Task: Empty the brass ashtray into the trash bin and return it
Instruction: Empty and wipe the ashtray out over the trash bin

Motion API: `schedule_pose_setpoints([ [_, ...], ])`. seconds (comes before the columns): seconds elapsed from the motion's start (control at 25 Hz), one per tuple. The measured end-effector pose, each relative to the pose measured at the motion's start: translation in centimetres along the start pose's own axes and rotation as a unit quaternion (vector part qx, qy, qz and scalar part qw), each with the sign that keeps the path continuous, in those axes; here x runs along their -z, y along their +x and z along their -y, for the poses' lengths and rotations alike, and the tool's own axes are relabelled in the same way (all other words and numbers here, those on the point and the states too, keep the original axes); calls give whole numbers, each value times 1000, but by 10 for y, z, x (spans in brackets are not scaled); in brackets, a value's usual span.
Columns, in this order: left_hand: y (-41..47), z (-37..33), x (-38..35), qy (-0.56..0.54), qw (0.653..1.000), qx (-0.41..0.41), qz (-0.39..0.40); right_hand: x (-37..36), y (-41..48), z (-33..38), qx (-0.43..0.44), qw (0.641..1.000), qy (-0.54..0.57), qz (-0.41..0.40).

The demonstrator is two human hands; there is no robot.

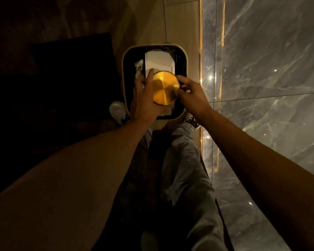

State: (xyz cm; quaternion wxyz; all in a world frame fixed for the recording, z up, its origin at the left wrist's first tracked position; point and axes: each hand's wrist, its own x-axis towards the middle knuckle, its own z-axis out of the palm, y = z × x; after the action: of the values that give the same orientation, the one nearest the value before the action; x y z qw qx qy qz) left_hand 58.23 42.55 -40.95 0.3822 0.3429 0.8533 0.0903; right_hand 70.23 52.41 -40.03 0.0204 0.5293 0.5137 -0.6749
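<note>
The round brass ashtray (pixel 165 88) is turned upside down, its flat shiny base facing me, directly over the open trash bin (pixel 126 57). My left hand (pixel 145 100) grips its left edge, fingers curled around the rim. My right hand (pixel 190 93) pinches its right edge with thumb and fingertips. The bin is square with rounded corners, a pale rim and a dark liner; white paper and a white box (pixel 159 61) lie inside it. The ashtray's inside is hidden.
The bin stands on a wooden floor (pixel 181 24) beside a polished grey marble wall (pixel 261 69) on the right, edged by a lit gold strip. A dark piece of furniture (pixel 71 78) fills the left. My legs and white shoes (pixel 118 110) are just below the bin.
</note>
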Motion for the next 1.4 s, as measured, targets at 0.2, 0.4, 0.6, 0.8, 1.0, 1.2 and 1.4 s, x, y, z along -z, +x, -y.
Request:
schedule_pose_setpoints([
  [0.2, 3, -2, 0, 22, 999, -29, 26, 7, -7, -2, 5, 999, -50, -3],
  [0.4, 5, -6, 2, -30, 997, -46, 50, 9, -13, 0, 37, 996, -85, -6],
  [0.6, 9, -6, 7, -6, 996, -57, 68, 7, -4, -10, 48, 982, -182, -2],
  [0.8, 10, -8, 9, -6, 997, -50, 59, 5, -5, -17, 116, 952, -284, -18],
  [1.0, 12, -13, 14, -22, 998, -48, 37, 7, 0, -3, 309, 863, -397, -33],
  [1.2, 13, -10, 21, -15, 996, -66, 61, 10, 15, -9, 305, 818, -477, 105],
  [1.4, 8, -9, 25, -32, 997, -47, 54, 8, 11, 5, 317, 822, -471, 45],
])
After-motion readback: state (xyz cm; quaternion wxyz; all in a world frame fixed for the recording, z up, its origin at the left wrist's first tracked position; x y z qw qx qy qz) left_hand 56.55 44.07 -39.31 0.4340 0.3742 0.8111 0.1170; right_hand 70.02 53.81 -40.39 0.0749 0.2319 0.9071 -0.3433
